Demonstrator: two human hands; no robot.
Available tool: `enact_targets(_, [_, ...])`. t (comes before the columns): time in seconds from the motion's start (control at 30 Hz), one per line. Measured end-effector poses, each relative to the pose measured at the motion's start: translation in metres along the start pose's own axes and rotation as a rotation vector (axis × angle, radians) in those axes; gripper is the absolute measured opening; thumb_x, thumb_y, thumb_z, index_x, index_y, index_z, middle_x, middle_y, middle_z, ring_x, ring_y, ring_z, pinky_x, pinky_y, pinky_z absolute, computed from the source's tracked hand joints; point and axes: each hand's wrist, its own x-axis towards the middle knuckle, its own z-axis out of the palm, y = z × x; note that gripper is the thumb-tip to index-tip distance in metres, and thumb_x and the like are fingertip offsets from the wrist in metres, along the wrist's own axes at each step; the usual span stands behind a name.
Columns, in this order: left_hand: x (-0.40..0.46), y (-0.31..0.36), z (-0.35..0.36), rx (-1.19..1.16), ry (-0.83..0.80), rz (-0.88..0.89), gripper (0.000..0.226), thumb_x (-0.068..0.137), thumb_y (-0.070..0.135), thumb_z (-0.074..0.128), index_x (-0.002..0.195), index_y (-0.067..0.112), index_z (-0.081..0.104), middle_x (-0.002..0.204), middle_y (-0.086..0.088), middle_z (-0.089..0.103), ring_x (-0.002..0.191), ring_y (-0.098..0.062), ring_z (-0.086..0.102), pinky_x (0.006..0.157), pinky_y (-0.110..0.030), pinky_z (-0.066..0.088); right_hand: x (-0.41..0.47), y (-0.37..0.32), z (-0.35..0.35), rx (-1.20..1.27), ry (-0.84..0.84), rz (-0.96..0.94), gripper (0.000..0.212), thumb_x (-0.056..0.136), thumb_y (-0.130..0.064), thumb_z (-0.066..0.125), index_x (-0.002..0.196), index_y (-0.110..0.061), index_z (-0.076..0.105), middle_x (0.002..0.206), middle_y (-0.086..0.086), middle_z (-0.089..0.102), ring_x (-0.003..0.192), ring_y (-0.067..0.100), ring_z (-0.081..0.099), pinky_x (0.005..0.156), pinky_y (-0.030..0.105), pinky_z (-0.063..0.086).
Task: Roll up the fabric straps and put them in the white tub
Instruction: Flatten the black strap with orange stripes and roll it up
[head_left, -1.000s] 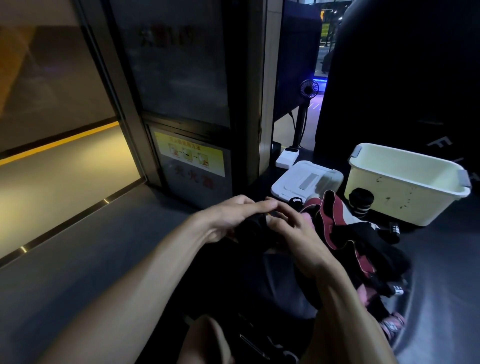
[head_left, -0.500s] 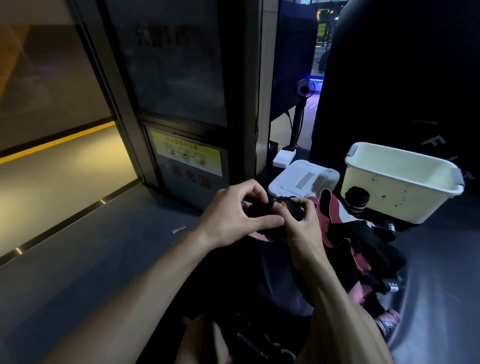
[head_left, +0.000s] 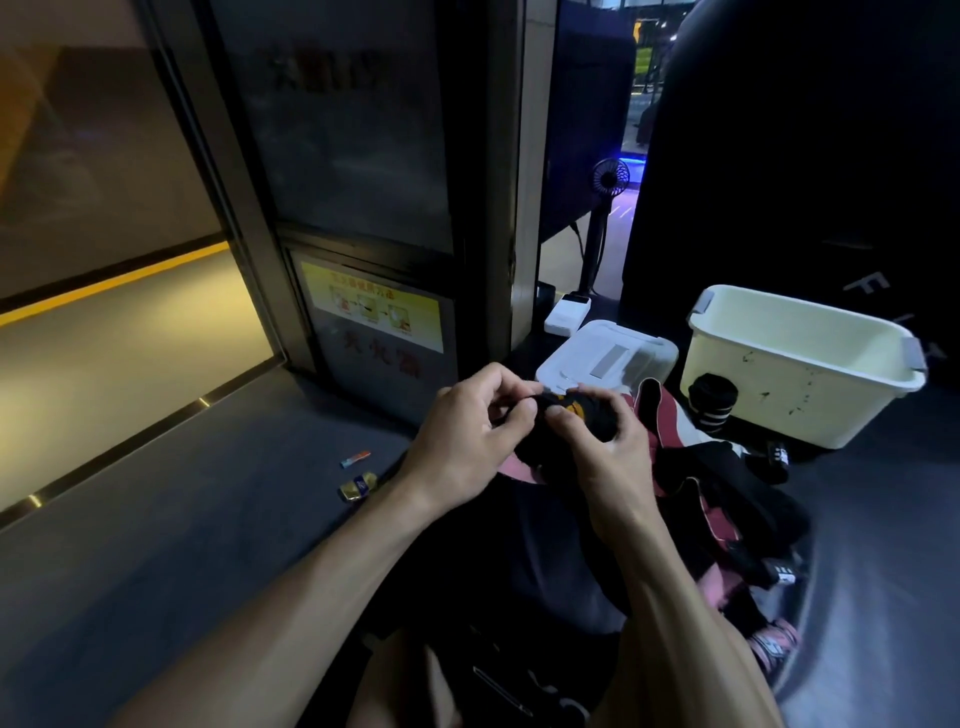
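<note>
A black fabric strap (head_left: 563, 423) with an orange mark is partly wound into a roll, held between both hands at the middle of the view. My left hand (head_left: 470, 436) pinches its left end with curled fingers. My right hand (head_left: 610, 447) grips the roll from the right, thumb on top. A loose pile of black, red and pink straps (head_left: 727, 488) lies on the floor to the right. The white tub (head_left: 795, 395) stands at the back right. One rolled black strap (head_left: 711, 402) stands upright just in front of the tub's left corner.
A white lid (head_left: 608, 358) lies flat left of the tub, with a small white box (head_left: 569, 314) and a fan on a stand (head_left: 610, 179) behind it. Two small wrappers (head_left: 357, 475) lie on the grey floor. A glass door with a yellow sticker (head_left: 371, 306) rises ahead.
Both hands rose a little and turned the strap, so the roll grew thicker. My left fingers went from stretched over the strap to curled on its end.
</note>
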Motion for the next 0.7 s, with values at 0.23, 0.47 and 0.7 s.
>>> enact_targets(0.23, [0.004, -0.002, -0.007, 0.186, 0.005, -0.011, 0.014, 0.095, 0.018, 0.066, 0.085, 0.024, 0.060, 0.066, 0.010, 0.066, 0.051, -0.005, 0.059, 0.053, -0.021, 0.049, 0.005, -0.002, -0.007, -0.038, 0.039, -0.062, 0.049, 0.068, -0.034, 0.085, 0.105, -0.009, 0.067, 0.101, 0.027, 0.070, 0.080, 0.030, 0.070, 0.075, 0.061, 0.059])
enact_targets(0.47, [0.017, 0.003, -0.022, 0.018, -0.118, -0.208, 0.015, 0.098, 0.019, 0.065, 0.083, 0.022, 0.066, 0.067, 0.009, 0.067, 0.060, -0.009, 0.064, 0.059, -0.036, 0.057, 0.003, -0.008, -0.010, 0.072, -0.185, 0.058, 0.056, 0.066, -0.033, 0.086, 0.110, -0.005, 0.064, 0.097, 0.028, 0.065, 0.081, 0.042, 0.066, 0.063, 0.047, 0.057])
enact_targets(0.7, [0.028, 0.022, -0.031, -0.372, -0.236, -0.489, 0.009, 0.096, 0.005, 0.062, 0.090, 0.000, 0.066, 0.067, -0.004, 0.062, 0.054, -0.010, 0.062, 0.052, -0.029, 0.057, 0.000, -0.016, -0.010, 0.164, -0.330, 0.077, 0.041, 0.069, -0.020, 0.083, 0.105, -0.012, 0.066, 0.099, 0.018, 0.060, 0.079, 0.037, 0.064, 0.059, 0.041, 0.055])
